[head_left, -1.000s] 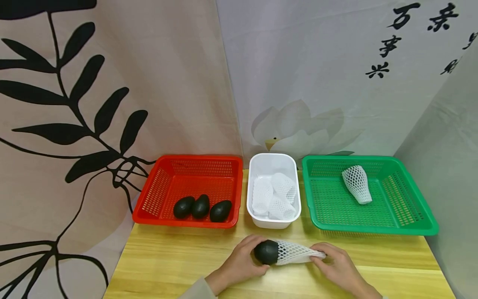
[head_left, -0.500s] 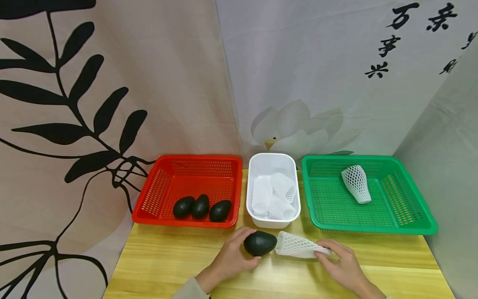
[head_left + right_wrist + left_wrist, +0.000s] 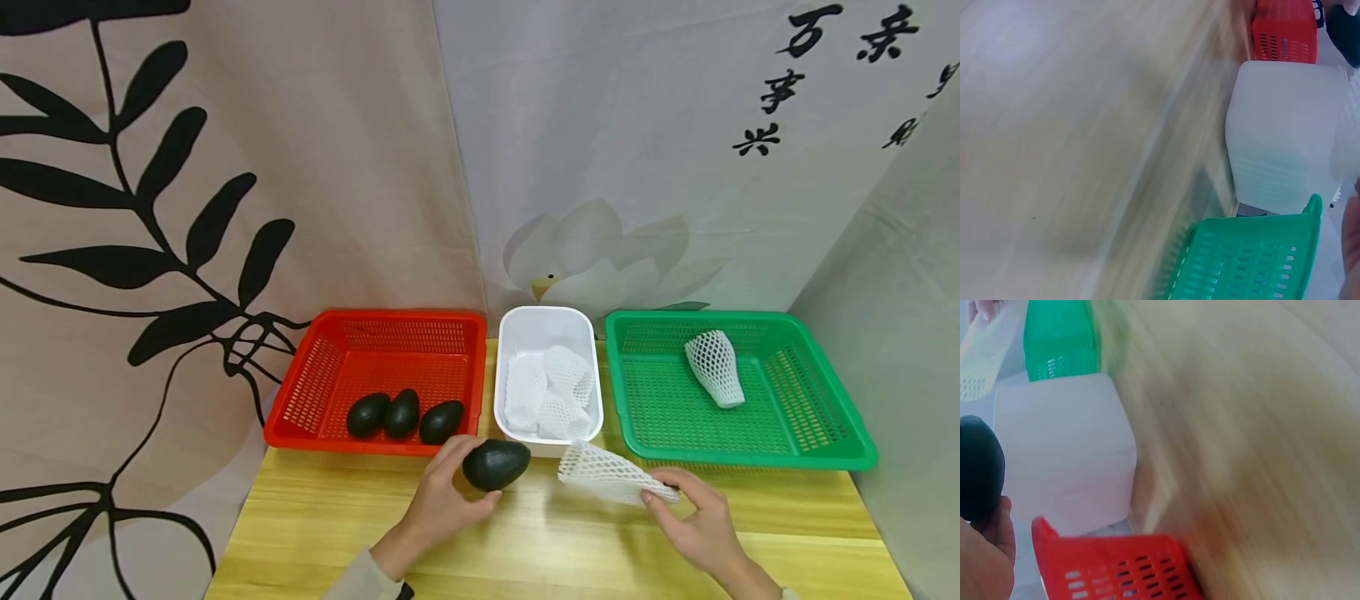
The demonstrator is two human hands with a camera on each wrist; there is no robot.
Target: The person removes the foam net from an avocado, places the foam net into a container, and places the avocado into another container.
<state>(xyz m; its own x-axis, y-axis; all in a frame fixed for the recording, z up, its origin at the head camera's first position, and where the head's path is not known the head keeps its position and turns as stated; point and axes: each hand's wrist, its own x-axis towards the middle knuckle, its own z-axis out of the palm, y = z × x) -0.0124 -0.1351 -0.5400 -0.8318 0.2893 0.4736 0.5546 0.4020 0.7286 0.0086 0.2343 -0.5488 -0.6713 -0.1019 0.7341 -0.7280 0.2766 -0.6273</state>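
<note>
In the head view, my left hand [image 3: 444,498] grips a dark green avocado [image 3: 497,465] between thumb and fingers, just in front of the red basket. The same avocado [image 3: 979,469] shows at the left edge of the left wrist view. My right hand [image 3: 697,521] pinches the narrow end of a white foam net sleeve [image 3: 611,473], whose wide mouth faces the avocado across a gap. Both things are held over the wooden table in front of the white tub.
A red basket [image 3: 480,375] at the back left bears several avocados [image 3: 402,413]. Foam net sleeves [image 3: 566,417] lie in the white tub [image 3: 510,329] at the middle. At the right, a green basket [image 3: 660,417] contains one netted fruit [image 3: 715,368]. A patterned cloth [image 3: 360,167] hangs behind the table.
The avocado has come out of the foam net sleeve. My left hand has carried it left and back toward the red basket, while my right hand has shifted slightly right with the sleeve.
</note>
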